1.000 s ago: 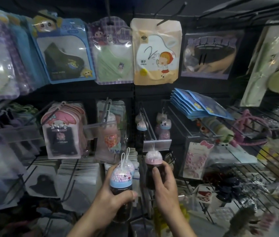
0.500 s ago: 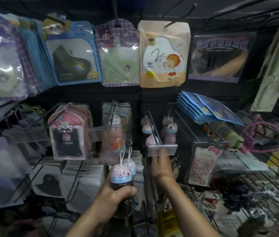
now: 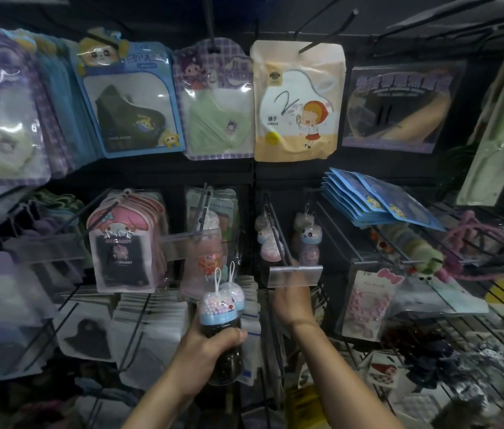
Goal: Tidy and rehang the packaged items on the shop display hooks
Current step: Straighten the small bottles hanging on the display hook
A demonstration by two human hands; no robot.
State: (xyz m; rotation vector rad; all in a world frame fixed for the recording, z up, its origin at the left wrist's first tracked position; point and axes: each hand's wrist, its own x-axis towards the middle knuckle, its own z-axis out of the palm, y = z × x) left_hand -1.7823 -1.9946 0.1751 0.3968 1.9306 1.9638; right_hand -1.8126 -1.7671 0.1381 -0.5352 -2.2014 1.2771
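Observation:
My left hand (image 3: 204, 351) is shut on two small dark bottles (image 3: 221, 308) with bead-filled domed caps and white hanging loops, held upright below the middle row. My right hand (image 3: 294, 301) reaches up under the clear price-tag holder (image 3: 295, 275) at the tip of a black display hook (image 3: 275, 230); the tag hides its fingers. A pink-capped bottle (image 3: 270, 250) hangs on that hook with others behind it. More such bottles (image 3: 309, 243) hang on the hook just to the right.
Mask packs and a mirror pouch (image 3: 297, 100) hang along the top row. Pink character packs (image 3: 123, 243) hang at left, blue pouches (image 3: 377, 202) lie at right above a pink bead pack (image 3: 368, 301). Wire hooks jut out towards me everywhere.
My right hand lifted the pink-capped bottle from beside my left hand up to the centre hook; the bottle now hangs behind the price tag. My left hand kept its two bottles.

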